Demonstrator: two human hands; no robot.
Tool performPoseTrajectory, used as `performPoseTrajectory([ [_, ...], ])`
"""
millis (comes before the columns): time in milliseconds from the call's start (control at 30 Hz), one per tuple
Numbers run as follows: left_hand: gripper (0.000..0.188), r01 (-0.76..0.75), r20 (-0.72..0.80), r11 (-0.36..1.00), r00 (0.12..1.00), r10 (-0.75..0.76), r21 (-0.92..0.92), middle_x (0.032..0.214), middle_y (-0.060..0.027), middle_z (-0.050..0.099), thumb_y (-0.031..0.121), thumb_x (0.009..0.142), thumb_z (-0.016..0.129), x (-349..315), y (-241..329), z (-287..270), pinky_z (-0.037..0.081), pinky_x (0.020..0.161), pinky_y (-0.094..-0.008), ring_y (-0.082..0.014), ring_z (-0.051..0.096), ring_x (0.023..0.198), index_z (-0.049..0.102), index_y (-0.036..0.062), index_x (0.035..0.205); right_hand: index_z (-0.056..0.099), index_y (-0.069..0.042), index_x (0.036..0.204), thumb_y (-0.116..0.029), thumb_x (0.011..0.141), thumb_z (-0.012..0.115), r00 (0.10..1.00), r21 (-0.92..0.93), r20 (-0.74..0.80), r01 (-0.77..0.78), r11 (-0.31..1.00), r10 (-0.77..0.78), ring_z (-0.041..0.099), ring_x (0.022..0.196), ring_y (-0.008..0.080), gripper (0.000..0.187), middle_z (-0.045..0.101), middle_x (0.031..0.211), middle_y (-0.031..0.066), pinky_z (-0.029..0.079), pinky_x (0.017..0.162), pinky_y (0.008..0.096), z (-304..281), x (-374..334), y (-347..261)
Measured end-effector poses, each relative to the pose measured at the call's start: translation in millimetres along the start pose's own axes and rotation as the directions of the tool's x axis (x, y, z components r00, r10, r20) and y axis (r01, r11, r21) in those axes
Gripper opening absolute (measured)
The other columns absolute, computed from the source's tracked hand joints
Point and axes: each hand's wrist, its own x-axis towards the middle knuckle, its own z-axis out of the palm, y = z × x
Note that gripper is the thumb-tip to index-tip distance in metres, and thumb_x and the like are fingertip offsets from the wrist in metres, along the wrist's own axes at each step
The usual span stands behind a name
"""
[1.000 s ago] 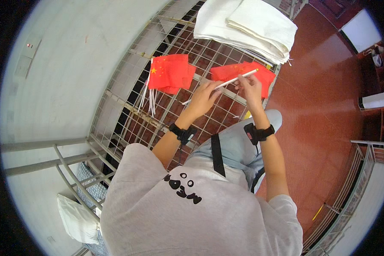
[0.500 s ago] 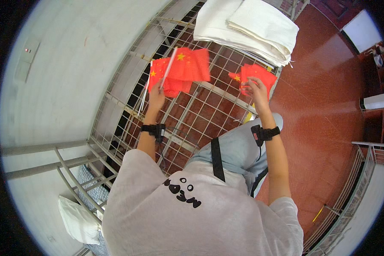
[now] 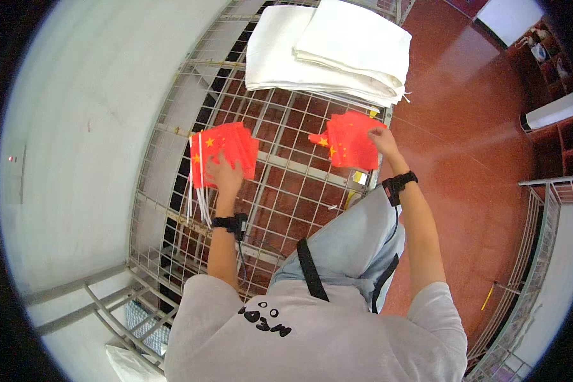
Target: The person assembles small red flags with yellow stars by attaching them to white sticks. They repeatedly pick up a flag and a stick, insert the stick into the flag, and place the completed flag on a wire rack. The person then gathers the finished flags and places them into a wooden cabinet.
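Observation:
A pile of small red flags with yellow stars (image 3: 245,149) lies on the wire-mesh bed base. White sticks (image 3: 202,202) run along its left side and poke out toward me. Over this pile is my left hand (image 3: 224,173), its fingers spread apart against the red cloth. To the right, near the bed's edge, sits a second red stack of starred flag cloths (image 3: 350,143); no sticks show on it. My right hand (image 3: 382,137) has its fingers closed together at that stack's right edge, pinching a red flag cloth there.
Folded white cloths (image 3: 356,48) are stacked at the far end of the mesh bed base (image 3: 286,197). A pale wall (image 3: 89,127) borders the left side. Reddish floor (image 3: 458,191) stretches to the right, with a metal bed frame (image 3: 522,267) beyond.
The flag my left hand held up by its stick is now down on the left pile, and those fingers have spread. My right hand has shifted to the right edge of its stack.

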Motion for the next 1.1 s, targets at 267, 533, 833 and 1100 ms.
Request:
performPoseTrajectory([
  [267,0.035,-0.391,0.251,0.863,0.844,0.475,-0.318,0.114,-0.0097,0.050,0.012,0.074,0.056,-10.9,170.7,54.3,0.019,0.094,-0.0517,-0.0277,0.041,0.112,0.055,0.0117,0.108,0.063,-0.011,0.095,-0.014,0.077,0.053,0.949,-0.649,-0.101,0.165,0.743,-0.298,0.056,0.093,0.0261,0.021,0.063,0.094,0.0081,0.040,0.083,0.0399,-14.1,47.4,-36.5],
  [533,0.035,-0.043,0.419,0.967,0.896,0.149,-0.252,0.088,-0.0092,0.064,0.033,0.078,0.060,-9.3,237.2,101.0,0.048,0.069,-0.0399,-0.0293,0.061,0.083,0.056,0.0079,0.102,0.060,-0.009,0.088,-0.010,0.073,0.054,0.859,-0.779,-0.071,0.270,0.565,-0.508,0.055,0.088,0.0230,0.016,0.059,0.088,0.0052,0.045,0.074,0.0388,20.0,88.3,-16.8],
  [833,0.023,-0.095,0.323,0.841,0.896,0.306,-0.532,0.074,-0.0130,0.063,0.025,0.077,0.066,-9.5,215.1,112.4,0.047,0.060,-0.0327,-0.0229,0.062,0.069,0.061,0.0023,0.080,0.060,-0.006,0.079,-0.009,0.072,0.056,0.831,-0.772,-0.105,0.278,0.571,-0.546,0.055,0.086,0.0214,0.009,0.058,0.085,0.0052,0.049,0.069,0.0359,5.8,73.3,-26.6],
  [1100,0.019,0.228,0.389,0.404,0.838,0.382,-0.886,0.067,0.0028,0.048,0.010,0.084,0.059,-20.4,177.4,42.0,0.036,0.057,-0.0205,-0.0049,0.046,0.063,0.043,0.0067,0.075,0.056,-0.005,0.089,-0.012,0.079,0.058,0.880,-0.492,-0.244,0.249,0.834,-0.407,0.059,0.080,0.0293,0.013,0.061,0.084,0.0107,0.049,0.065,0.0389,-33.4,3.4,-46.9],
])
